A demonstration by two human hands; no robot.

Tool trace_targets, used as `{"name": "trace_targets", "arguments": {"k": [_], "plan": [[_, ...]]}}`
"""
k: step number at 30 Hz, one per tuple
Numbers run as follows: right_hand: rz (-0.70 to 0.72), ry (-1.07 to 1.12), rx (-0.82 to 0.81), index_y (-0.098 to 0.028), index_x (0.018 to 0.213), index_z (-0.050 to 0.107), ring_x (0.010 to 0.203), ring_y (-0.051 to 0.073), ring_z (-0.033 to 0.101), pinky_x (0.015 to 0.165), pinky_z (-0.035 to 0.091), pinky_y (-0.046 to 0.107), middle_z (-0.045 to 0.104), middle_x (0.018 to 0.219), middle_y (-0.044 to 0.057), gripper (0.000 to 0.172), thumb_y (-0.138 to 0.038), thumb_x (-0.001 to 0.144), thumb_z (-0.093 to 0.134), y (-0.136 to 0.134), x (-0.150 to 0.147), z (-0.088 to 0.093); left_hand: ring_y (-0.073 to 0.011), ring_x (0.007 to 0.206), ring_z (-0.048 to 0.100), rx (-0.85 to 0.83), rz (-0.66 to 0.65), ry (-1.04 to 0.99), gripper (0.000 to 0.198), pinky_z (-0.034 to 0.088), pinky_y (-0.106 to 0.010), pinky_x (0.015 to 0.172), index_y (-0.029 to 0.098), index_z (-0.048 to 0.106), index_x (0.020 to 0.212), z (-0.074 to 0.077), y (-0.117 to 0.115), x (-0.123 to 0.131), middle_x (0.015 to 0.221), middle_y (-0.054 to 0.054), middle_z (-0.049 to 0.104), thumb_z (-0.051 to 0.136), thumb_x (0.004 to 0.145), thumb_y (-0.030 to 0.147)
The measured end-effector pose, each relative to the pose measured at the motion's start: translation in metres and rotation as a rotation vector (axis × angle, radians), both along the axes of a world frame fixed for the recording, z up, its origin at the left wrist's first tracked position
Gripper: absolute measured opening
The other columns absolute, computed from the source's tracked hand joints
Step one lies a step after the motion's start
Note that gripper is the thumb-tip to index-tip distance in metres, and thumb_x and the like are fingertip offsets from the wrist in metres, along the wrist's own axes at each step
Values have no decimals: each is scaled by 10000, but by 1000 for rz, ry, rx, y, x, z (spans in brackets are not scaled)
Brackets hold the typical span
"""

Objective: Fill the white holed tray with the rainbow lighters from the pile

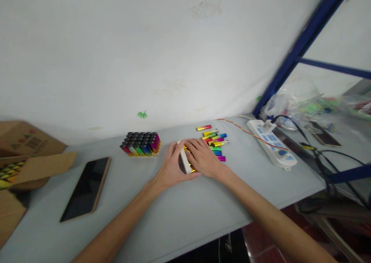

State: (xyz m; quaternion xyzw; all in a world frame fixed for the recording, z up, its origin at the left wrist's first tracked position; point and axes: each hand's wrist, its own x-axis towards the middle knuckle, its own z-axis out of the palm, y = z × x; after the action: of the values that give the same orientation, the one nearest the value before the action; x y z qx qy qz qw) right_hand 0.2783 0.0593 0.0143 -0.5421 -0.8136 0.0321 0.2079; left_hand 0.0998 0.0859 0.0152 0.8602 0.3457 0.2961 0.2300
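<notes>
My left hand (171,167) is wrapped round a small white tray (185,161), which stands tilted on its side on the grey table. Shiny gold pieces show inside it. Over the tray's open side lies my right hand (203,157), its fingers together against the gold pieces and partly hiding them. Just beyond my right hand are loose, shiny coloured tubes (216,142) in a pile, with a red and yellow one (203,128) apart at the back. Left of my hands, a block of upright coloured lighters with black tops (141,143) sits in a pale tray.
A dark phone-like tablet (86,189) lies at the left, beside an open cardboard box (34,143). At the right are a white power strip (272,143) with cables, a blue metal frame (301,46) and plastic bags (313,106). A white wall rises behind the table (179,216).
</notes>
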Motion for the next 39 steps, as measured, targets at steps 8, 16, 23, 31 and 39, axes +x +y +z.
{"name": "trace_targets", "arguments": {"k": [8, 16, 23, 31, 39], "plan": [[38, -123, 39, -171, 1247, 662, 1173, 304, 539, 1168, 377, 595, 645, 1320, 148, 370, -311, 1127, 342, 0, 23, 5, -363, 1374, 505, 54, -30, 42, 1055, 429, -527, 1190, 250, 342, 1584, 2, 3, -14, 1453, -161, 476, 875, 719, 534], [-45, -30, 75, -170, 1459, 549, 1412, 325, 449, 1245, 311, 597, 592, 1474, 148, 422, -315, 1118, 348, -4, 16, 10, -391, 1424, 465, 6, -10, 45, 1191, 375, -573, 1228, 281, 320, 1605, -1, 6, -13, 1490, -160, 454, 920, 637, 627], [30, -115, 57, -176, 1373, 609, 1280, 319, 558, 1222, 330, 615, 657, 1351, 147, 398, -345, 1119, 353, -9, -1, 13, -409, 1485, 415, -42, -29, 39, 1257, 344, -584, 1252, 276, 307, 1618, -3, 6, -9, 1553, -174, 419, 923, 601, 682], [-36, -73, 77, -220, 1372, 599, 1243, 317, 573, 1249, 282, 635, 656, 1318, 127, 350, -374, 1091, 457, -9, 16, 9, -388, 1424, 467, -28, -21, 67, 1217, 372, -579, 1232, 286, 308, 1621, 0, 13, -20, 1492, -158, 453, 926, 630, 629], [45, -119, 91, -152, 1444, 561, 1454, 350, 438, 1283, 247, 637, 607, 1466, 168, 410, -302, 1086, 428, -14, -7, 5, -404, 1439, 445, -3, 6, 38, 1286, 346, -583, 1243, 278, 312, 1613, -5, 12, -13, 1503, -168, 453, 939, 569, 688]]}}
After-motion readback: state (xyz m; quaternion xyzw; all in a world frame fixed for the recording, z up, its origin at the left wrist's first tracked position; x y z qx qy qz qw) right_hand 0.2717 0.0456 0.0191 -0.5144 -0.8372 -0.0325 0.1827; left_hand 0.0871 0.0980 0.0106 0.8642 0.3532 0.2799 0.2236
